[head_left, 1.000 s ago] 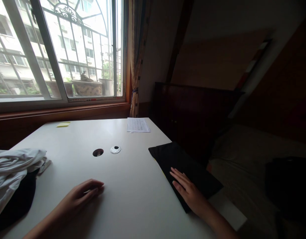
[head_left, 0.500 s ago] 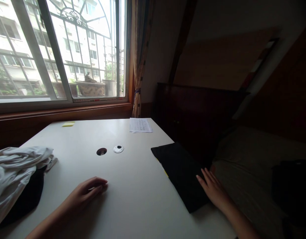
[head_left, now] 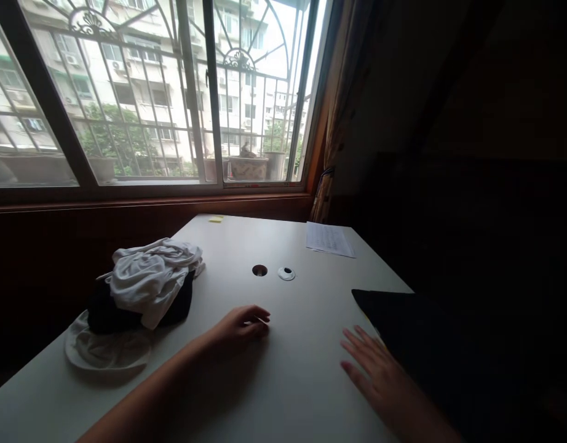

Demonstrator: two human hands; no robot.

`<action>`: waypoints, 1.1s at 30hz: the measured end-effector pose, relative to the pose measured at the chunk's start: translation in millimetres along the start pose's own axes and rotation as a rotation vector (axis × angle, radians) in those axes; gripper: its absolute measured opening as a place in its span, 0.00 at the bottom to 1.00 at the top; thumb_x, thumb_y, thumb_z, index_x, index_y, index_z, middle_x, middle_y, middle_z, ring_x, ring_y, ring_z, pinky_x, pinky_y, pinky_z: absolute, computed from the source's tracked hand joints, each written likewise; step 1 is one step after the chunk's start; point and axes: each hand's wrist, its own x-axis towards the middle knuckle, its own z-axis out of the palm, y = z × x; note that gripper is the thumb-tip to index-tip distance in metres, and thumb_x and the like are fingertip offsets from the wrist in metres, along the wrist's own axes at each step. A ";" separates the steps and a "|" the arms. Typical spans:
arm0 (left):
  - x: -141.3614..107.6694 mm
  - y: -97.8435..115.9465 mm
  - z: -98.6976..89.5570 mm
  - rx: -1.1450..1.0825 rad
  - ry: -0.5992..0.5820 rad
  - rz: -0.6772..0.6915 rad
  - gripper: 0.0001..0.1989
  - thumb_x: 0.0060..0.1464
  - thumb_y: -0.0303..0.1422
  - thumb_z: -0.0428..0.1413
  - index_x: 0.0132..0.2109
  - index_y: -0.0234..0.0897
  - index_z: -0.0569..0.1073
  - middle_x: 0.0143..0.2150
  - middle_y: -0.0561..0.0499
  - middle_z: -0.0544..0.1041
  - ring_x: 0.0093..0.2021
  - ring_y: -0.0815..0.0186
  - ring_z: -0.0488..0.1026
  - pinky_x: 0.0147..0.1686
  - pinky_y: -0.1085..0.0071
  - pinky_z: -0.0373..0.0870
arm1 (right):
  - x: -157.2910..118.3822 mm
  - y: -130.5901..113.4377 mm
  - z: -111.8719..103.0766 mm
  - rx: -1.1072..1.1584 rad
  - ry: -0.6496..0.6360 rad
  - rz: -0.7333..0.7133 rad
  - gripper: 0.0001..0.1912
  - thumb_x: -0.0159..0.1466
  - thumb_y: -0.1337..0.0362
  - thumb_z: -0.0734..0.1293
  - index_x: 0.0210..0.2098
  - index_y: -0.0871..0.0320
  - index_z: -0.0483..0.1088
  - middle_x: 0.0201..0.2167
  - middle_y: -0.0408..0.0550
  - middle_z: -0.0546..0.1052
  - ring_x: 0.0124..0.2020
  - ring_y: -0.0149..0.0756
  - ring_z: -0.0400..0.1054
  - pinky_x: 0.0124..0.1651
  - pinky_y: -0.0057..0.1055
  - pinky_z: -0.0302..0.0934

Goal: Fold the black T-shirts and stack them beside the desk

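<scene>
My left hand (head_left: 241, 323) rests on the white table (head_left: 306, 387), its fingers loosely bent and a little apart, with nothing in them. My right hand (head_left: 371, 369) is slightly smeared by motion, fingers spread and bare. It is over the near left edge of a flat black folded piece, perhaps cloth (head_left: 403, 326); whether it touches it I cannot tell. A bit of yellow shows along that piece's left edge, and its right part sinks into shadow. To the left lies a pile of crumpled clothes, a white garment (head_left: 149, 274) on top of a black one (head_left: 112, 314).
A pale round-edged fabric piece (head_left: 106, 351) sticks out below the pile. Mid-table are a round cable hole (head_left: 260, 271) and its loose cover (head_left: 286, 273). Printed papers (head_left: 330, 239) and yellow sticky notes (head_left: 216, 219) lie at the far edge, below a barred window (head_left: 173, 92).
The view has turned left, bringing the whole clothes pile into sight. My right hand has moved left, from the black piece's right edge to its left edge. My left hand keeps its loose pose.
</scene>
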 end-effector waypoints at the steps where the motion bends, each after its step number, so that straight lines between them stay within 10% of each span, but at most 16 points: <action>1: 0.8 -2.7 -0.9 0.012 0.018 0.027 0.15 0.60 0.36 0.56 0.52 0.38 0.76 0.51 0.44 0.79 0.47 0.60 0.79 0.46 0.65 0.76 | 11.4 -17.2 2.7 0.026 -0.026 -0.043 0.25 0.71 0.48 0.59 0.61 0.52 0.71 0.66 0.49 0.67 0.69 0.53 0.57 0.68 0.57 0.56; 5: 0.3 -6.5 -26.6 0.307 0.276 0.181 0.13 0.62 0.32 0.53 0.52 0.39 0.74 0.51 0.44 0.77 0.49 0.60 0.77 0.46 0.64 0.76 | 37.8 -62.6 17.2 0.103 -0.075 -0.098 0.26 0.72 0.49 0.59 0.64 0.53 0.67 0.68 0.50 0.64 0.70 0.51 0.56 0.70 0.54 0.54; 9: -20.8 1.6 -91.1 0.851 0.692 0.190 0.14 0.63 0.31 0.51 0.54 0.40 0.73 0.54 0.44 0.76 0.57 0.54 0.71 0.60 0.53 0.66 | 35.8 -70.5 27.9 0.194 -0.130 -0.073 0.25 0.72 0.51 0.59 0.65 0.50 0.66 0.69 0.48 0.63 0.70 0.48 0.55 0.71 0.51 0.53; 16: -86.8 -17.2 -180.5 1.257 1.067 -0.371 0.27 0.61 0.43 0.55 0.62 0.31 0.69 0.59 0.31 0.70 0.59 0.37 0.64 0.54 0.46 0.65 | 28.7 -56.7 24.7 0.336 -0.091 -0.022 0.22 0.72 0.54 0.60 0.62 0.49 0.69 0.65 0.50 0.69 0.67 0.46 0.60 0.70 0.50 0.55; 33: -81.9 -20.2 -168.5 1.324 1.041 -0.412 0.11 0.62 0.37 0.53 0.45 0.35 0.74 0.50 0.37 0.75 0.54 0.41 0.66 0.47 0.51 0.65 | 30.0 -62.7 18.2 0.400 -0.001 -0.090 0.13 0.69 0.62 0.62 0.48 0.51 0.76 0.56 0.51 0.74 0.58 0.44 0.66 0.63 0.47 0.61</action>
